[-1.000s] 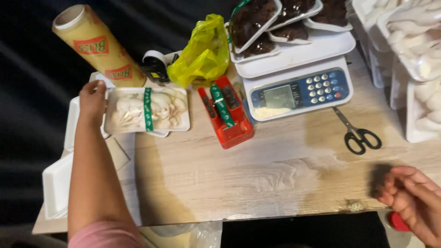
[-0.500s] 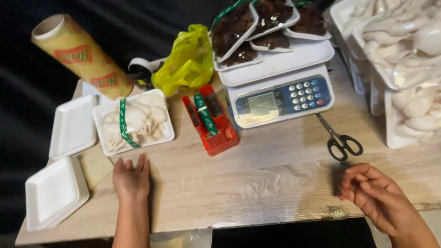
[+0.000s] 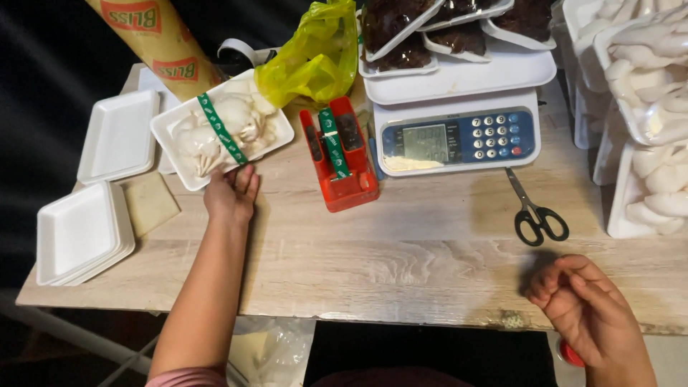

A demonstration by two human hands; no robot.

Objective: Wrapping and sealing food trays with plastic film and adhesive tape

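Note:
A white foam tray of pale mushrooms [image 3: 222, 129], wrapped and banded with green tape, lies tilted at the table's back left. My left hand [image 3: 231, 195] grips its near edge, fingers against the rim. My right hand [image 3: 582, 312] hovers over the table's front right edge, palm up, fingers loosely curled with nothing in them. Black-handled scissors [image 3: 534, 213] lie just beyond it. A red tape dispenser [image 3: 338, 158] with green tape stands right of the tray.
A digital scale [image 3: 459, 122] carries trays of dark mushrooms [image 3: 401, 36]. Stacked trays of white mushrooms [image 3: 645, 122] fill the right side. Empty foam trays [image 3: 79, 233] lie left, and a cling-film roll [image 3: 161, 43] and a yellow bag [image 3: 312, 57] sit behind.
My left hand moved forward from the bare table up to the mushroom tray's near edge and took hold of it. My right hand stayed near the front right edge.

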